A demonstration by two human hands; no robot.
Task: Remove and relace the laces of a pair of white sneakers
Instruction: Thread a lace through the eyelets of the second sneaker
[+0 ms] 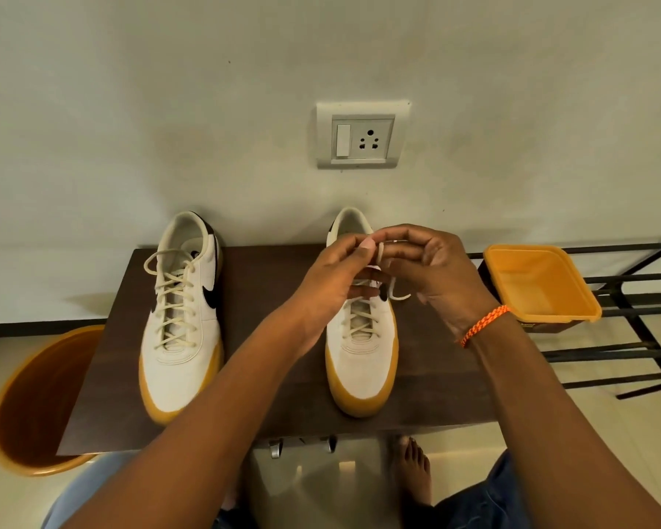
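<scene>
Two white sneakers with gum soles stand on a dark wooden table [275, 399], toes toward me. The left sneaker [182, 337] is fully laced with a cream lace [174, 295], its loops lying loose at the top. Over the ankle end of the right sneaker [361, 360] both hands meet. My left hand [338, 278] pinches the cream lace [381, 253] between thumb and fingers. My right hand [441, 269], with an orange band on its wrist, pinches the same lace from the other side; a loop of it hangs below [399, 295]. The hands hide the upper eyelets.
An orange square tub [542, 284] sits at the table's right end, beside a black metal rack [626, 330]. An orange bucket [35, 406] stands on the floor at the left. A wall socket [361, 135] is behind the shoes. My bare foot [413, 471] is under the table's front edge.
</scene>
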